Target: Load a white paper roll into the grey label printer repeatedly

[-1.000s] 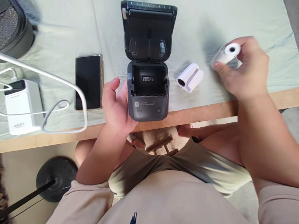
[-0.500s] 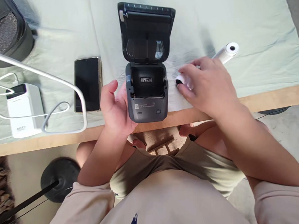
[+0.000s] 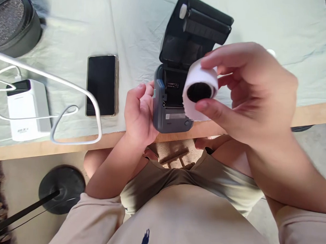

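Pale green cloth [image 3: 61,35] is spread over a wooden table [image 3: 314,112], and the scene is taken from its left edge. At the far left a dark round object [image 3: 13,25] is partly cut off by the frame. Just below it a white power bank [image 3: 27,109] lies with white cables [image 3: 72,93] looped around it, and a phone [image 3: 102,85] is laid face up beside these. Near the table's front edge a small grey printer [image 3: 171,108] is gripped at its left side by the left hand [image 3: 140,112], the fingers curled against the casing. Its lid [image 3: 196,33] is swung fully back, and the paper bay is seen to be unfilled. Above and just right of the bay a white paper roll [image 3: 200,89] is held in the air by the right hand [image 3: 250,93], pinched between thumb and fingers with its hollow core turned toward the camera. So the lid has been opened and the roll picked up; the roll is not yet seated, and the lid is not yet closed.
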The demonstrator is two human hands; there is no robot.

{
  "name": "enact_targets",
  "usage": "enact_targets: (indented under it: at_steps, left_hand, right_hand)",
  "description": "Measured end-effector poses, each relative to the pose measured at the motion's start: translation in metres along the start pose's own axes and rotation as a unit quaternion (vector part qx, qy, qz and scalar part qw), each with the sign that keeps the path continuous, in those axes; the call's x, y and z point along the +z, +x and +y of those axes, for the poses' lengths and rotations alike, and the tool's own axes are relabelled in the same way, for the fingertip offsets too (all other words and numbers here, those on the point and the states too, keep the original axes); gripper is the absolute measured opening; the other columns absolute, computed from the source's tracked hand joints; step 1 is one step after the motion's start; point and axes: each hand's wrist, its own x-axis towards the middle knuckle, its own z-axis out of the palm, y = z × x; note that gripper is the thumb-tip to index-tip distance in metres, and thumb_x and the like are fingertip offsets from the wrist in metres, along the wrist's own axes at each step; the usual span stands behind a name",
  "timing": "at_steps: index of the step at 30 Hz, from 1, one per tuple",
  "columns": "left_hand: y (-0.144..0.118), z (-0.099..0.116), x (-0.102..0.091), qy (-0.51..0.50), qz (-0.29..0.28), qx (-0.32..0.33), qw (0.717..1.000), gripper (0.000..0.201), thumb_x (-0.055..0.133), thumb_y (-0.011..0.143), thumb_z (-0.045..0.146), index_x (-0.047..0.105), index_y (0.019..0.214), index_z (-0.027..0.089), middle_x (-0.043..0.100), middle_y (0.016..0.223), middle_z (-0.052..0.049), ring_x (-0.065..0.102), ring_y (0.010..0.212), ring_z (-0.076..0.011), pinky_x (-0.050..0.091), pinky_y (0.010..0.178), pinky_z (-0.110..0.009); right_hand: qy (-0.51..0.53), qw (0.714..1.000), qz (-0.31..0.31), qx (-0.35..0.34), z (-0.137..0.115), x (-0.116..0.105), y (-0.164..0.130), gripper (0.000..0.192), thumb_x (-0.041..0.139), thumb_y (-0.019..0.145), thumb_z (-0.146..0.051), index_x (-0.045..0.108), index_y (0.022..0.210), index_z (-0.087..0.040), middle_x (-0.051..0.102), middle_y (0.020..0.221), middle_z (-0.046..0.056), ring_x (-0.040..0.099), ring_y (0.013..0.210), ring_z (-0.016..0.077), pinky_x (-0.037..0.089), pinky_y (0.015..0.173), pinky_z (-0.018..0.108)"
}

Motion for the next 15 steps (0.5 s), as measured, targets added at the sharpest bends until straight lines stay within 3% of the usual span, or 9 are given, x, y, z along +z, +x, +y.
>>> enact_targets:
  at_steps: [3,5,7,9,11,15]
  left_hand:
    - [0.0,-0.001,-0.001,0.019,-0.011,0.009,1.0,0.039,0.052,0.102,0.062,0.068,0.106,0.026,0.082,0.116,-0.01,0.069,0.142,-0.0388,0.062,0.11,-0.047]
    - [0.0,-0.001,-0.003,0.016,-0.02,0.007,1.0,0.041,0.05,0.104,0.062,0.069,0.108,0.026,0.082,0.115,-0.01,0.07,0.14,-0.0382,0.062,0.109,-0.047]
    - [0.001,0.0,-0.006,0.0,-0.023,0.005,1.0,0.043,0.051,0.104,0.064,0.07,0.108,0.026,0.082,0.114,-0.01,0.071,0.138,-0.039,0.063,0.109,-0.048]
    - [0.002,0.0,-0.008,-0.012,-0.023,0.003,1.0,0.044,0.052,0.103,0.066,0.071,0.109,0.026,0.082,0.114,-0.011,0.071,0.138,-0.04,0.063,0.108,-0.05]
    - [0.002,0.0,-0.008,-0.015,-0.018,0.0,1.0,0.046,0.05,0.105,0.065,0.072,0.113,0.026,0.081,0.114,-0.01,0.071,0.137,-0.0402,0.063,0.108,-0.051]
    - [0.001,0.001,-0.004,0.008,-0.005,0.001,1.0,0.047,0.046,0.107,0.064,0.071,0.123,0.028,0.081,0.112,-0.009,0.073,0.136,-0.0387,0.064,0.106,-0.049]
  right_hand:
    - [0.037,0.999,0.008,-0.033,-0.002,0.008,0.004,0.019,0.086,0.09,-0.036,0.071,0.102,-0.034,0.073,0.116,-0.001,0.07,0.105,0.0231,0.06,0.085,0.041]
    - [0.116,0.993,0.01,0.003,-0.002,0.01,0.006,0.023,0.086,0.091,-0.039,0.066,0.096,-0.031,0.071,0.101,-0.002,0.065,0.08,0.018,0.056,0.067,0.035]
    - [0.189,0.98,0.005,0.058,-0.002,0.011,0.007,0.021,0.082,0.096,-0.041,0.065,0.105,-0.032,0.065,0.087,-0.005,0.055,0.065,0.0142,0.049,0.055,0.03]
    - [0.248,0.963,0.004,0.102,-0.001,0.011,0.008,0.029,0.077,0.1,-0.039,0.064,0.125,-0.036,0.063,0.084,-0.007,0.051,0.062,0.013,0.048,0.055,0.027]
    - [0.284,0.954,0.0,0.1,0.004,0.011,0.01,0.041,0.076,0.1,-0.045,0.062,0.138,-0.039,0.063,0.089,-0.006,0.056,0.066,0.0128,0.052,0.057,0.026]
    - [0.267,0.962,-0.005,0.061,0.019,0.012,0.013,0.051,0.073,0.094,-0.075,0.065,0.124,-0.034,0.064,0.095,-0.002,0.067,0.071,0.0152,0.056,0.053,0.026]
